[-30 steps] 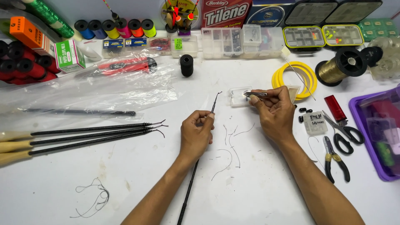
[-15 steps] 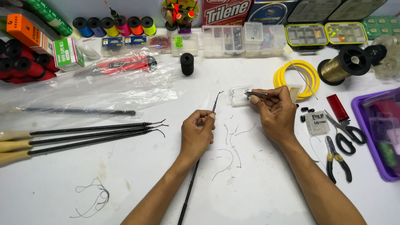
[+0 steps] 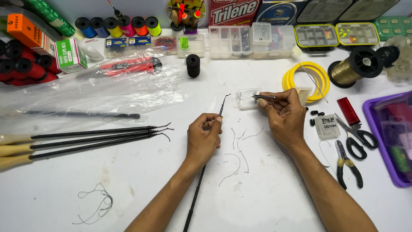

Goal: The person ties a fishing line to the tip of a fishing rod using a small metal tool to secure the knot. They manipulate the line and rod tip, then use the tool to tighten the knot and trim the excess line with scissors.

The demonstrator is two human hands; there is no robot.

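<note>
- Over the last second almost nothing has shifted; the left hand stays closed around the thin black rod near its upper end, and the right hand keeps its place over the small clear plastic box, so the work looks paused on a fine picking step rather than a move across the table.
- The rod runs from the bottom edge of the view up through the left fist; its fine wire tip sticks out above the fingers, tilted toward the box but apart from it.
- The right hand is pinched shut on slim metal tweezers, thumb and forefinger clamped on the shaft; the tweezer points reach into or just over the box, and whether they grip anything is too small to tell.
- The two hands are apart, the wire tip lying between them and nearer the box than the left knuckles.
- Short snipped pieces of dark line lie on the white table just below both hands.
- Three more black rods with pale handles lie to the left, well apart from the hands; scissors and small pliers rest to the right of the right forearm; a yellow coil of line sits just beyond the right hand.
</note>
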